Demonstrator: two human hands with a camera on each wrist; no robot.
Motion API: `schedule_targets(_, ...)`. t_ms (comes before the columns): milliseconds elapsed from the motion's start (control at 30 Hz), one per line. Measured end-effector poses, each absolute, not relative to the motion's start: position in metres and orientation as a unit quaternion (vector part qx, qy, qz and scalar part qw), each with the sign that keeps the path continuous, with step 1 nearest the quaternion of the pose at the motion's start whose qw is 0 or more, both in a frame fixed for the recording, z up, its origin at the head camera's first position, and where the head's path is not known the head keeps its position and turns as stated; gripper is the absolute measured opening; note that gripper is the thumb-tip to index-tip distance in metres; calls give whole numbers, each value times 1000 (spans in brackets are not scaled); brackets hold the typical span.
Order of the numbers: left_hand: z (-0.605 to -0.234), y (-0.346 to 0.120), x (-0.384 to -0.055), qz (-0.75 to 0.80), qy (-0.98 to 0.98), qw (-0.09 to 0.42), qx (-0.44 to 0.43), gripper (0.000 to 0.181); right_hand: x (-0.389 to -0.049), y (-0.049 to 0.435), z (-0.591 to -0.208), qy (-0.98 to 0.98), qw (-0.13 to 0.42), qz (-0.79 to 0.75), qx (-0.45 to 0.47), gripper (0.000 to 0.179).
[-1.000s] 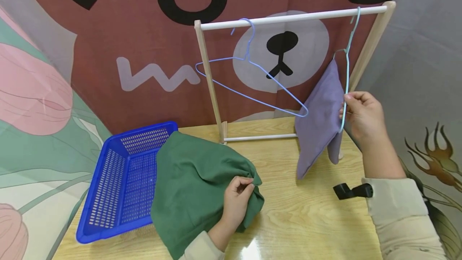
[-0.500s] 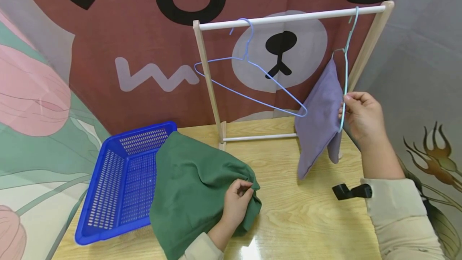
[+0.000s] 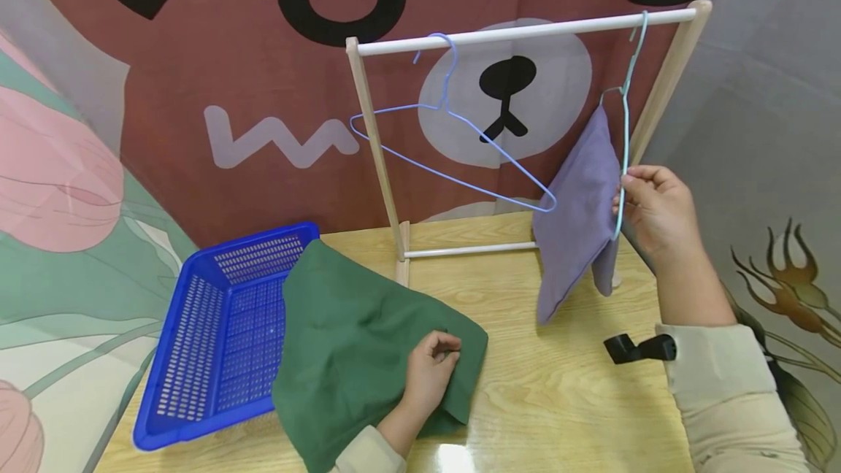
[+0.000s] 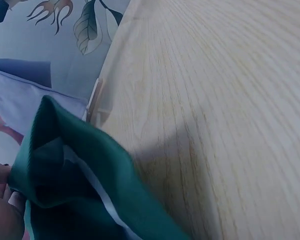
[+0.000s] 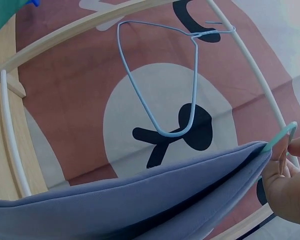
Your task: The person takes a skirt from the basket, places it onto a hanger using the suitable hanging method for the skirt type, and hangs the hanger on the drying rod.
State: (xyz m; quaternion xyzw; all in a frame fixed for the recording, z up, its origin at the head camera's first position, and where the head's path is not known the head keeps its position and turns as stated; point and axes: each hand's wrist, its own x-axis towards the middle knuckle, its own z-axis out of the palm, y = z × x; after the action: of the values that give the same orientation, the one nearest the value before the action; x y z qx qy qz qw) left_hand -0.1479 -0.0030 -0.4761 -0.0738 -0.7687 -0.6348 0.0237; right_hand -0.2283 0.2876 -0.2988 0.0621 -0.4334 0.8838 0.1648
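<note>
Two soft fabrics are in our hands' reach. Our left hand (image 3: 430, 371) pinches the green cloth (image 3: 348, 341) in its right part, over the wooden table (image 3: 525, 400); the cloth spreads from there toward the blue plastic basket (image 3: 204, 425) and hides the right side of it. Our right hand (image 3: 660, 210) pinches the side wire of the mint-green wire hanger (image 3: 626, 130), just beside the purple cloth (image 3: 578, 203), which hangs on this hanger near the right end of the white top bar (image 3: 525, 32).

We judge that both cloths are light and limp: they crease easily, are hardly fragile, and take their shape from whatever holds them, so a corner or a doubled edge is the good place to grasp. The mint-green wire hanger seems thin, smooth and a little springy. It could turn on its hook, therefore a pinch low on its side, as ours, looks steady.
</note>
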Motion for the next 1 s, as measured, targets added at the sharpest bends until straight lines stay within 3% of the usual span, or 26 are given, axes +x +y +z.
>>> schedule_targets(300,-482,-6,-149,-584,-807,65,-59,16,-227,288,-300,-421,159,891,61,7)
schedule_targets(1000,-500,-22,-145,-616,-788,-25,-6,20,-214,281,-308,-432,134,887,96,13)
